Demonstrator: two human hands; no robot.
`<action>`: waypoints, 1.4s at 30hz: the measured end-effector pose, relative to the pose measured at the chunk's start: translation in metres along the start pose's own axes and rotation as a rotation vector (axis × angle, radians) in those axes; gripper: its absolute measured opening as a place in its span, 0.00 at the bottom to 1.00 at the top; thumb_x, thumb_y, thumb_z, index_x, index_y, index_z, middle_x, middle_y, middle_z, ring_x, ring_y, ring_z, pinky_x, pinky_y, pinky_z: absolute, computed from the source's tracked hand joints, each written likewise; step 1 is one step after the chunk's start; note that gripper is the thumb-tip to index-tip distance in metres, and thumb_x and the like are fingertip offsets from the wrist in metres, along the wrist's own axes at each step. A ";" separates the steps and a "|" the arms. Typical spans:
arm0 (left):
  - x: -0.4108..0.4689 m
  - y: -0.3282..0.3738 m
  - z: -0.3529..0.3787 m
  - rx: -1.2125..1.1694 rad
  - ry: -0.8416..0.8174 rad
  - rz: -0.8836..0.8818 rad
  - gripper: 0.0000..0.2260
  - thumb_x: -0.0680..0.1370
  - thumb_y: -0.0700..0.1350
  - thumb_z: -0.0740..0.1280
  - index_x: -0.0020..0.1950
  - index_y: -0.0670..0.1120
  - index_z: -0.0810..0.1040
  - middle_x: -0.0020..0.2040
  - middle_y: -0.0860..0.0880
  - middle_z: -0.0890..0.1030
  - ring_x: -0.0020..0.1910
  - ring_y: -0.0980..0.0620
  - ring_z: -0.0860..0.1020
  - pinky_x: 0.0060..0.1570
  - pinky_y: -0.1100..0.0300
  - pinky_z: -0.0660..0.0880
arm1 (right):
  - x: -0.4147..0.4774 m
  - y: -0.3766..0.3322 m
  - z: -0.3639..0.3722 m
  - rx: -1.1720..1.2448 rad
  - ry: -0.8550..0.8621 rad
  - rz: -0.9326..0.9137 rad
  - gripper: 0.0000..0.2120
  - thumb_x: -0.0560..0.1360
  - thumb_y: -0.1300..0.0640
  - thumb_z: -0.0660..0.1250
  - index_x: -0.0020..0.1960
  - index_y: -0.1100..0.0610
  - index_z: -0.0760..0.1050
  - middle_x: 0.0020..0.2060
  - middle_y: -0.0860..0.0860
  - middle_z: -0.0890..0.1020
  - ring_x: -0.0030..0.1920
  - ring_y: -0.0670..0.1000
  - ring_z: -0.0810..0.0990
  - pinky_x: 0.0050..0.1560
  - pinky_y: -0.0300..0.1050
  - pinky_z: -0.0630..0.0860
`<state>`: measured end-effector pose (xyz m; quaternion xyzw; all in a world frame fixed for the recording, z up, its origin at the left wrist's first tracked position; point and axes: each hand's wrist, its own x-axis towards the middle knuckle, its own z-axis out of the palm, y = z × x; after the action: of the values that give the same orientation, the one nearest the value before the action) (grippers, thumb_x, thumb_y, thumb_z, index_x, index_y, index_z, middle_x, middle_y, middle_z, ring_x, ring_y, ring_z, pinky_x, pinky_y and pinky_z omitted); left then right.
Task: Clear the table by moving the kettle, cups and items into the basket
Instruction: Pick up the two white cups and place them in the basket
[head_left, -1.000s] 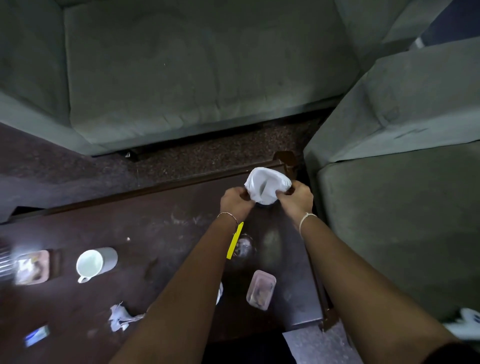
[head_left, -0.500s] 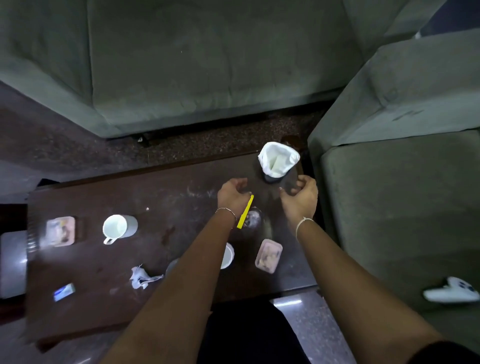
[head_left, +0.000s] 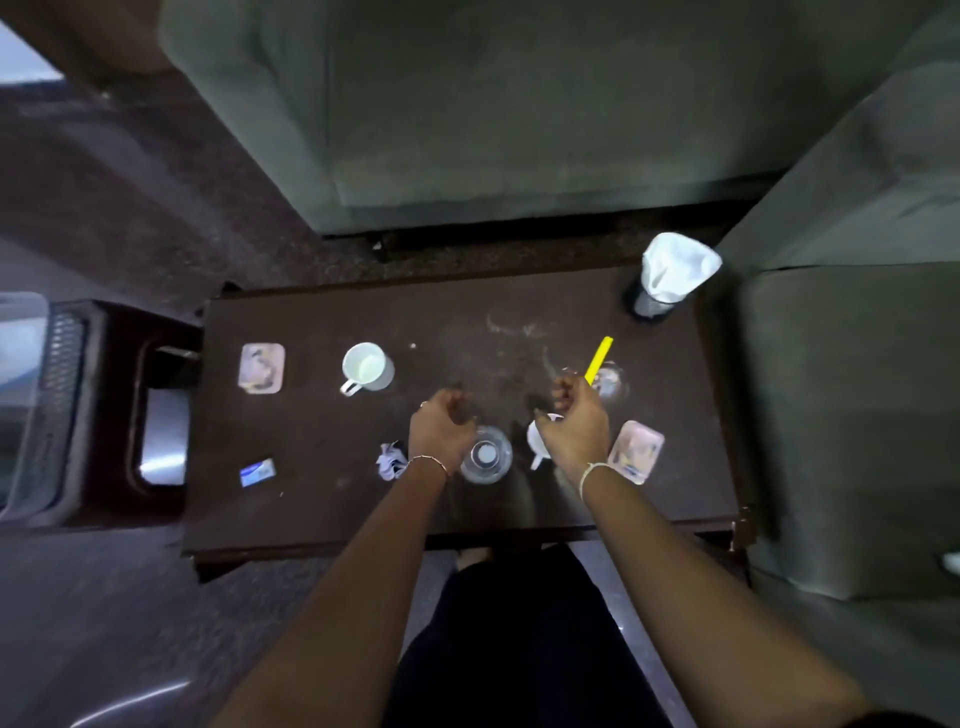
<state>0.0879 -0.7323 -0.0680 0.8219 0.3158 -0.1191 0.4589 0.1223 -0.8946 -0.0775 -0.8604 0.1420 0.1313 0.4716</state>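
Observation:
On the dark wooden table (head_left: 322, 509), my left hand (head_left: 440, 431) hovers near the middle with loosely curled fingers and holds nothing. It is beside a clear glass bowl (head_left: 485, 456). My right hand (head_left: 575, 421) is curled closed and empty, partly covering a white cup (head_left: 536, 442). Just beyond it a yellow stick (head_left: 598, 358) stands in a clear glass (head_left: 612, 382). A white mug (head_left: 367, 368) lies on its side to the left. A black mesh bin with a white liner (head_left: 670, 278) stands at the far right corner.
Two pink lidded containers sit at the table's left (head_left: 261, 367) and right (head_left: 636, 451). Crumpled paper (head_left: 390, 461) and a blue-white packet (head_left: 257, 472) lie near the front. A dark mesh basket (head_left: 60, 395) stands off the left end. Grey sofas (head_left: 519, 114) border the far and right sides.
Both hands let go of the white liner on the bin and drew back to the near middle of the table. The view has pulled back and shows the whole table.

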 end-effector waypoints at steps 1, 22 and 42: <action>-0.003 -0.012 -0.008 -0.001 0.002 -0.016 0.14 0.70 0.37 0.72 0.56 0.42 0.80 0.54 0.45 0.84 0.55 0.49 0.81 0.58 0.61 0.74 | -0.007 0.002 0.008 -0.026 -0.049 -0.017 0.19 0.66 0.65 0.70 0.55 0.54 0.75 0.48 0.49 0.80 0.48 0.51 0.80 0.51 0.41 0.73; 0.000 -0.064 0.021 0.378 -0.368 0.204 0.34 0.71 0.43 0.71 0.74 0.45 0.61 0.70 0.43 0.70 0.68 0.42 0.71 0.65 0.49 0.69 | -0.023 0.044 0.068 -0.378 -0.447 -0.183 0.35 0.62 0.56 0.77 0.65 0.49 0.67 0.58 0.51 0.77 0.59 0.54 0.77 0.61 0.50 0.74; 0.080 -0.035 -0.005 0.323 -0.252 0.208 0.30 0.69 0.47 0.72 0.68 0.48 0.67 0.62 0.42 0.77 0.62 0.40 0.75 0.60 0.49 0.73 | 0.064 -0.003 0.095 -0.539 -0.492 -0.318 0.40 0.59 0.50 0.79 0.67 0.53 0.65 0.58 0.52 0.79 0.57 0.56 0.78 0.54 0.45 0.73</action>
<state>0.1277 -0.6822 -0.1279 0.8916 0.1463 -0.2217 0.3667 0.1737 -0.8205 -0.1480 -0.9073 -0.1500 0.2915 0.2632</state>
